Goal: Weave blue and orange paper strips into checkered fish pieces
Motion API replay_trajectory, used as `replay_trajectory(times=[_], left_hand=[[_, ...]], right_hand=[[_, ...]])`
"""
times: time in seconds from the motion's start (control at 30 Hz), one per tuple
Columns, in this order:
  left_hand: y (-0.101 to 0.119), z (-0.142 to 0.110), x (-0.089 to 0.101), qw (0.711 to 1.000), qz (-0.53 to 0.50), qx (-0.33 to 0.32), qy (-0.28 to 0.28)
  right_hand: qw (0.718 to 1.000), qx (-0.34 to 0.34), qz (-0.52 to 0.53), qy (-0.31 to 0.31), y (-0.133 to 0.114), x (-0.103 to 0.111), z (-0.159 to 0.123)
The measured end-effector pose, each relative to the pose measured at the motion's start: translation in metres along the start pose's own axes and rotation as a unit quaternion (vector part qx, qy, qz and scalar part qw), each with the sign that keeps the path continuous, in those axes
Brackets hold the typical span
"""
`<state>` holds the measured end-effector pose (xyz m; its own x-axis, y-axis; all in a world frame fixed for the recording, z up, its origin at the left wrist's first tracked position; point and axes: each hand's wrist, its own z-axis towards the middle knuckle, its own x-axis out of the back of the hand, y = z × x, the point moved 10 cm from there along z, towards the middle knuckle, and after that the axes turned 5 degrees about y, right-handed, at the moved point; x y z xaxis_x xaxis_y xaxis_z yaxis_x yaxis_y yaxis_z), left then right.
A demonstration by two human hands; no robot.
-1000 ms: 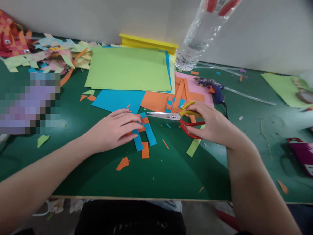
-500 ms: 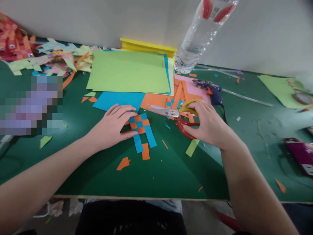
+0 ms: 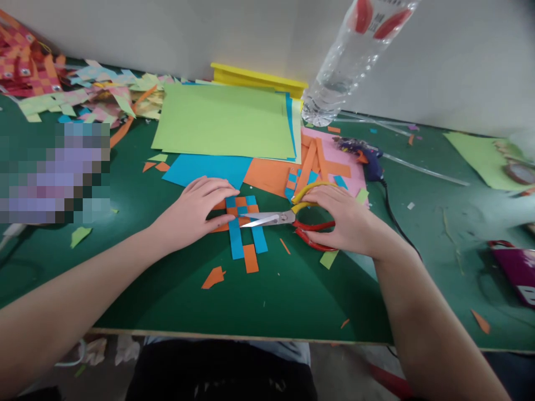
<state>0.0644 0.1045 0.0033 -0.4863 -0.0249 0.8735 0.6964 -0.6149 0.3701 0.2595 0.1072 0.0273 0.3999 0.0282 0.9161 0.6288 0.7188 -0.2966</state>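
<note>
My left hand [image 3: 196,209] grips the left side of a blue and orange woven paper piece [image 3: 242,203], thumb and fingertips at its edge. Two blue strips hang from the weave toward me, and orange ends show under my palm. In my right hand [image 3: 340,217] are scissors [image 3: 286,216] with yellow and red handles. Their blades are parted and reach over the woven piece, at its blue strips. An orange rectangle [image 3: 251,258] lies just below the weave, and an orange offcut [image 3: 214,277] rests nearer me.
Green sheets [image 3: 225,120] are stacked at the back, beside a water bottle [image 3: 338,72]. A glue gun [image 3: 370,160] with a black cord lies on pink paper at right. Paper scraps [image 3: 96,94] pile up at far left. A purple pouch [image 3: 514,267] sits at the right.
The scissors in my right hand have moved left and toward me, from beside the woven piece to over it, and their blades have parted. My left hand stays on the weave.
</note>
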Motion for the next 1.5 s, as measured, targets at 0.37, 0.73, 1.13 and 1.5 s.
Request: replay_trajectory(times=[0.37,0.73,1.13,1.5], left_hand=[[0.002,0.002,-0.001,1.000,-0.026,-0.014,-0.002],[0.001,0.004,-0.003,0.999,-0.036,-0.010,-0.005],[-0.003,0.003,-0.005,0.999,-0.045,0.011,-0.017],[-0.004,0.003,-0.005,0.999,-0.039,0.021,-0.022]], right_hand=[[0.999,-0.014,0.005,-0.030,0.003,-0.002,-0.003],[0.998,-0.013,0.020,-0.050,0.005,-0.008,-0.004],[0.996,-0.035,0.026,-0.076,0.009,-0.010,-0.007],[0.995,-0.039,0.039,-0.078,0.010,-0.010,-0.007]])
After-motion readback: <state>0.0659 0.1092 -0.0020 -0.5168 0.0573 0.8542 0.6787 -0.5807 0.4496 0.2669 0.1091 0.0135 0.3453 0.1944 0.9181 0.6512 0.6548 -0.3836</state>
